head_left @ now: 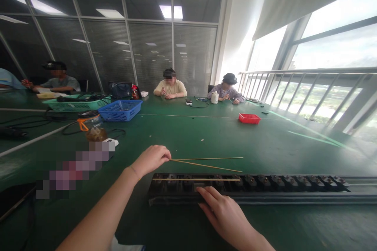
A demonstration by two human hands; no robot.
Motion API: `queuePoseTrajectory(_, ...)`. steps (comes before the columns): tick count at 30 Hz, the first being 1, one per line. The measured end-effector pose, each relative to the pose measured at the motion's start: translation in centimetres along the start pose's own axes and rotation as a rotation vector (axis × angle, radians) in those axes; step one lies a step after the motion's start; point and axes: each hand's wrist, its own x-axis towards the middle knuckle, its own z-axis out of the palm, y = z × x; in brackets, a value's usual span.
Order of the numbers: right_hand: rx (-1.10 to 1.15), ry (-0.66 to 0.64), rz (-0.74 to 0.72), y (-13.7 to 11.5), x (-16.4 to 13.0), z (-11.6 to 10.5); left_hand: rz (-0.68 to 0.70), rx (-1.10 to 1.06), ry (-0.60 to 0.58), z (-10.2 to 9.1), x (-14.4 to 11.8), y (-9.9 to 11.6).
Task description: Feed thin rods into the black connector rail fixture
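Tan sticks [210, 166], two, fan rightward from the left hand [154, 159], pinched by fingertips near their left ends, probably so the free lengths can be aimed; whether both are gripped, cannot tell. They extend just beyond the black tray [265, 195] on the green table [182, 137]. Third stick [182, 179] lies lengthwise over the tray's blocks [277, 182], apparently supported by them. Right hand [222, 206]: fingers at the tray, perhaps steadying it; grasp unclear.

Three thin sticks [207, 165], one black tray [265, 195], three plastic baskets [120, 116], one jar [96, 131]
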Motion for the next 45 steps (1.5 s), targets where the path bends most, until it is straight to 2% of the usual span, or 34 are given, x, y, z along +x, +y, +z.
queuePoseTrajectory(4,-0.005,-0.003,0.003,0.0,0.0,0.0,-0.075,-0.016,-0.069,3.2,0.8,-2.0)
queuePoseTrajectory(7,0.001,-0.008,0.004,-0.1,0.0,-0.1,-0.118,-0.008,-0.027,4.6,0.9,-2.8)
queuePoseTrajectory(9,0.008,-0.011,0.006,-0.2,0.0,-0.2,-0.134,0.005,0.027,4.6,1.0,-2.9)
queuePoseTrajectory(12,0.013,-0.018,0.010,-0.2,0.0,-0.2,-0.155,0.003,0.119,3.1,1.0,-2.4)
queuePoseTrajectory(15,0.015,-0.031,0.015,-0.1,0.0,-0.1,-0.144,-0.046,0.175,0.1,0.3,-0.8)
queuePoseTrajectory(17,0.022,-0.036,0.017,0.0,0.0,0.0,-0.096,-0.096,0.097,-2.0,-0.7,0.7)
queuePoseTrajectory(19,0.033,-0.040,0.015,0.1,0.0,0.1,-0.002,-0.140,-0.086,-3.4,-1.8,2.3)
queuePoseTrajectory(21,0.045,-0.040,0.016,0.1,0.0,0.1,0.063,-0.151,-0.238,-3.8,-2.6,3.5)
queuePoseTrajectory(23,0.052,-0.042,0.019,0.0,0.0,0.2,0.079,-0.130,-0.273,-3.5,-3.1,4.3)
queuePoseTrajectory(26,0.052,-0.042,0.022,0.0,0.0,0.1,0.058,-0.097,-0.235,-2.8,-3.1,4.8)
queuePoseTrajectory(29,0.049,-0.052,0.022,0.0,0.0,0.1,0.094,-0.076,-0.205,-3.0,-3.0,4.9)
queuePoseTrajectory(32,0.046,-0.068,0.030,0.0,0.1,0.0,0.128,-0.074,-0.115,-3.7,-2.8,4.2)
queuePoseTrajectory(34,0.043,-0.073,0.035,0.0,0.0,0.0,0.081,-0.077,-0.034,-3.8,-2.4,3.1)
queuePoseTrajectory(37,0.041,-0.075,0.038,0.0,0.0,0.0,0.001,-0.081,0.027,-2.5,-1.2,0.9)
queuePoseTrajectory(41,0.037,-0.066,0.036,0.0,0.0,0.0,0.007,-0.127,-0.079,1.2,0.6,-1.5)
queuePoseTrajectory(45,0.045,-0.055,0.036,0.0,0.1,0.1,-0.053,-0.146,-0.031,4.6,1.8,-2.8)
